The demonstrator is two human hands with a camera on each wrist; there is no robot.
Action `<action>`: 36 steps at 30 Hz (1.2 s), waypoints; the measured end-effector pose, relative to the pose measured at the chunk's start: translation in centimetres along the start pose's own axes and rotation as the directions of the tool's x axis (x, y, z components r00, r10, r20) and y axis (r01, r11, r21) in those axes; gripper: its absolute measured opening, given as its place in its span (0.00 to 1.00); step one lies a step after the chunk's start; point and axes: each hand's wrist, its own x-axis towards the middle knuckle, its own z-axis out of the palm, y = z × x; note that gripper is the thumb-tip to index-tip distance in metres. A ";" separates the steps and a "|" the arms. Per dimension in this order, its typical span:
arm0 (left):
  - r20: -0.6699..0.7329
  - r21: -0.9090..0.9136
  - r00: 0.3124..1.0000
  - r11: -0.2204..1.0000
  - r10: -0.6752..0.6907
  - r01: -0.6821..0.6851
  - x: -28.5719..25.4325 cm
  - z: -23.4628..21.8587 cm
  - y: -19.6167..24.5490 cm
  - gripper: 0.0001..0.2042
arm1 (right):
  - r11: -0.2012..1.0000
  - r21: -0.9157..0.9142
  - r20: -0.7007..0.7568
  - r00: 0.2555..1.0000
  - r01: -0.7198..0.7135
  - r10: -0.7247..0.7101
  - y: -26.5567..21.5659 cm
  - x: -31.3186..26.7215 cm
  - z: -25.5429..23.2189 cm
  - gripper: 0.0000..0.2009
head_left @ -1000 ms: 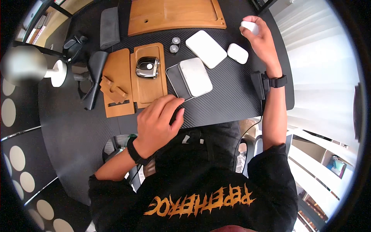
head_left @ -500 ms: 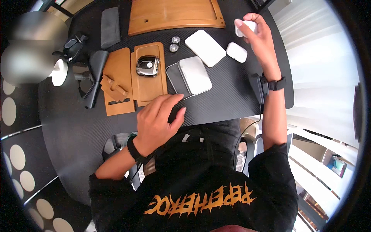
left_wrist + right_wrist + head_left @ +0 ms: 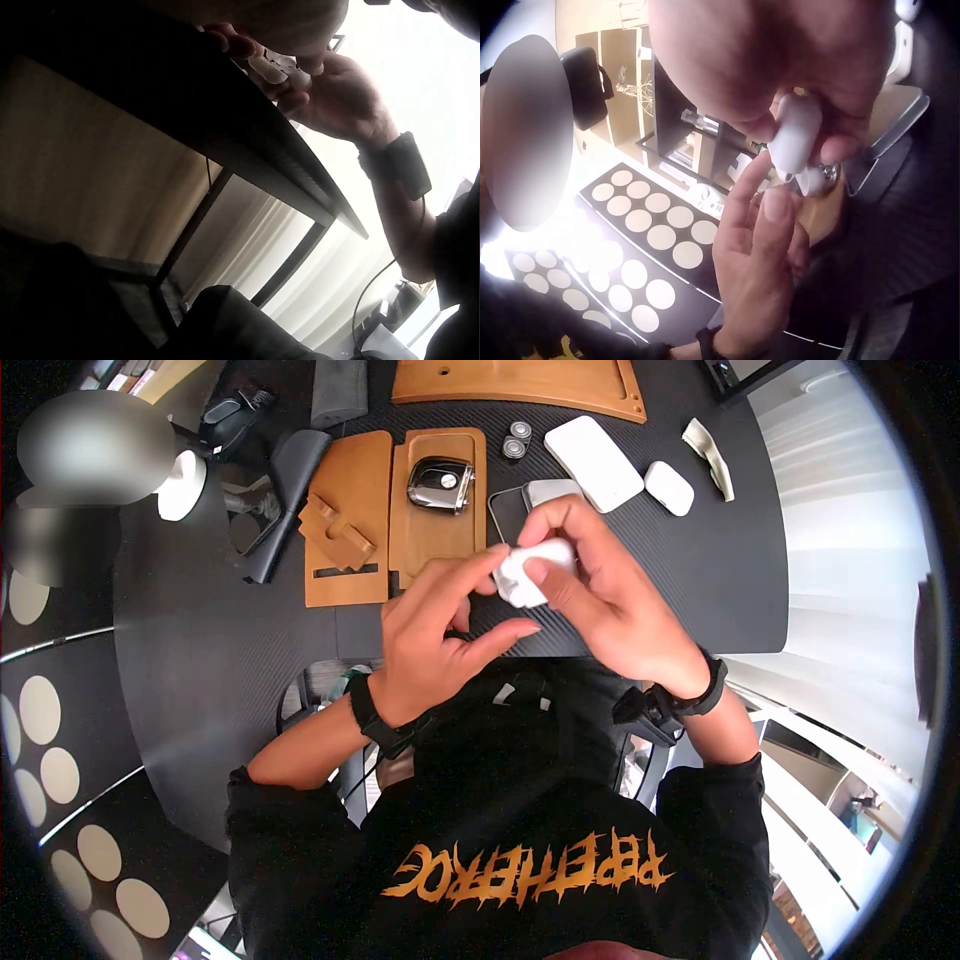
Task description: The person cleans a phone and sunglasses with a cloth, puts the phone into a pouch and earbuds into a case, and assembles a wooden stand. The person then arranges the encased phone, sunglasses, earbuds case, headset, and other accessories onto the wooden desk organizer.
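Observation:
My right hand pinches a small white rounded case, resembling an earbud case, above the desk's near edge. Its lid looks tipped up toward the left hand, with a white part showing below the case in the right wrist view. My left hand reaches in from the left, its index fingertip right at the case and its thumb held apart below. Behind the right hand lies a flat silver-lidded tin, mostly covered. In the left wrist view, the case shows between both hands' fingers.
Left on the desk are a wooden board and a wooden tray bearing a shiny black-and-silver device. Farther back lie two metallic round pieces, a white flat box, another white rounded case and a beige strip.
My right hand has brought the white case from the far right to the front middle, beside the left hand. The left hand has lifted toward it. The head view has shifted.

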 end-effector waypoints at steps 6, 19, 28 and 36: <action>0.011 -0.045 0.999 0.998 -0.052 0.052 -0.1 0.1 0.4 0.29 | 0.990 0.138 0.043 0.999 -0.013 0.007 1.9 -0.3 0.1 0.11; 0.009 -0.103 1.000 0.994 0.029 -0.028 0.2 0.2 -0.3 0.18 | 0.994 0.109 0.022 1.000 -0.007 0.005 2.0 -0.5 -0.3 0.10; 0.067 -0.153 0.997 0.987 -0.029 0.040 0.3 0.2 -0.1 0.13 | 0.980 0.197 0.031 0.999 -0.021 0.016 1.9 -0.8 -0.6 0.10; 0.024 -0.189 0.992 0.974 -0.124 0.126 0.6 -0.1 0.0 0.11 | 0.985 0.170 -0.022 1.000 0.003 0.001 1.5 -0.7 -3.7 0.08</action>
